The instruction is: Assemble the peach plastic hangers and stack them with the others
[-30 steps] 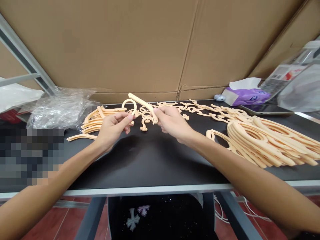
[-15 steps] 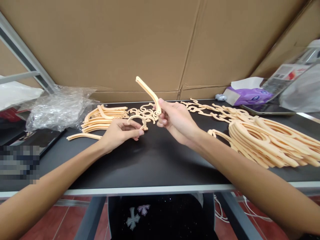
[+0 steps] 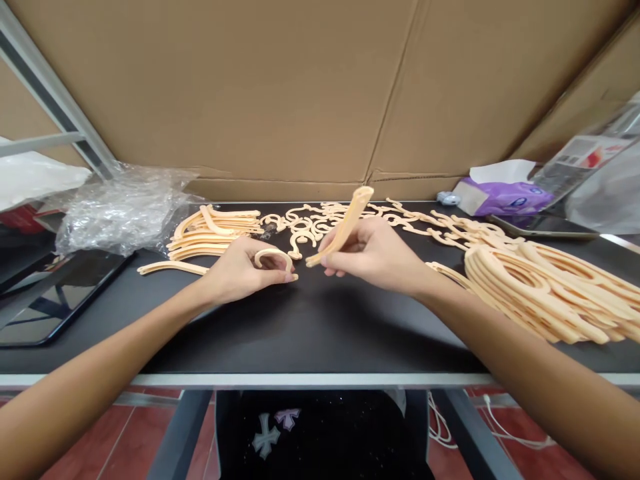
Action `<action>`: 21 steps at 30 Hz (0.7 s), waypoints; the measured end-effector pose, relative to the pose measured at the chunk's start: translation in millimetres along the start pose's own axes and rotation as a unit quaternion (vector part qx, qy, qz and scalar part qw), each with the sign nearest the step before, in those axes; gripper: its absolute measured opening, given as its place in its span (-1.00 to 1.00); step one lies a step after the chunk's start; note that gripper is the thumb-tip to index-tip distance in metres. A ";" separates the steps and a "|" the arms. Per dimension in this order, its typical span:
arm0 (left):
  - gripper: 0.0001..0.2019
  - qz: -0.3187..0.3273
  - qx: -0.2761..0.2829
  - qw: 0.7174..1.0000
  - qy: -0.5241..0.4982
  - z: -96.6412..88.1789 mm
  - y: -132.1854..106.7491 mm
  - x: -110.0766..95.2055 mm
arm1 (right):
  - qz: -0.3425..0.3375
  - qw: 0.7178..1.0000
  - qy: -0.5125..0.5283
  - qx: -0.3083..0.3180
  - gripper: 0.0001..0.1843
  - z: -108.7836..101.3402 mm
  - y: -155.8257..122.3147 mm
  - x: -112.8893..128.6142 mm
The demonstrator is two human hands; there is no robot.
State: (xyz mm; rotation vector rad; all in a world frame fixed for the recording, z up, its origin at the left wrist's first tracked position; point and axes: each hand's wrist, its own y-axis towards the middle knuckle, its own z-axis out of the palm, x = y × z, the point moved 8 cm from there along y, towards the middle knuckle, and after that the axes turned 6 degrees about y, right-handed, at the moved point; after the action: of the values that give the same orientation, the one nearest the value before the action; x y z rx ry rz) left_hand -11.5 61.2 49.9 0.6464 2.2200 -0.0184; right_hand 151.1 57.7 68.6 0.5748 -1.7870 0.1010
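Between the thumb and fingers of my left hand [image 3: 237, 270] is a cream plastic hanger hook [image 3: 274, 253], its curve facing up. My right hand [image 3: 375, 257] pinches a cream hanger arm [image 3: 347, 223], a slightly bent bar that slants up to the right. The arm's lower end points toward the hook, with a gap between the two pieces. Loose hooks [image 3: 303, 230] lie scattered on the black table [image 3: 300, 333] beyond my hands. A pile of hanger arms [image 3: 200, 247] lies to the left, and a stack of hangers [image 3: 525, 287] lies to the right.
Clear plastic wrapping [image 3: 120, 210] and a dark tablet [image 3: 65, 293] are at the left. A purple tissue pack [image 3: 515, 193] stands at the back right, beside a dark flat device [image 3: 545, 225]. Cardboard [image 3: 250, 93] walls off the back.
The hanger arm in my right hand has turned over, from leaning up-left to leaning up-right, and its lower end has come down nearer the hook. My left hand has tilted the hook slightly.
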 end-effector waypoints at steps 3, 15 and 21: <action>-0.87 0.024 0.013 1.000 0.003 2.1 -2.2 -3.4 | 0.004 0.997 -0.077 0.023 -0.93 1.8 -7.7 -4.0; -0.85 0.152 0.038 0.976 0.152 15.3 -13.2 -21.4 | -0.032 0.980 -0.198 0.014 -0.80 13.2 -11.2 -4.5; -0.84 0.149 0.031 0.976 0.153 16.9 -13.0 -22.2 | -0.038 0.975 -0.218 0.015 -0.76 17.0 -12.2 -1.8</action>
State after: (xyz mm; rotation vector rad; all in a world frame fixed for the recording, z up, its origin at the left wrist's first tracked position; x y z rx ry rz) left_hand 6.5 36.3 51.8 1.0720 2.3978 0.1768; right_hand 141.6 41.5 59.1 0.7256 -2.1870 -0.0566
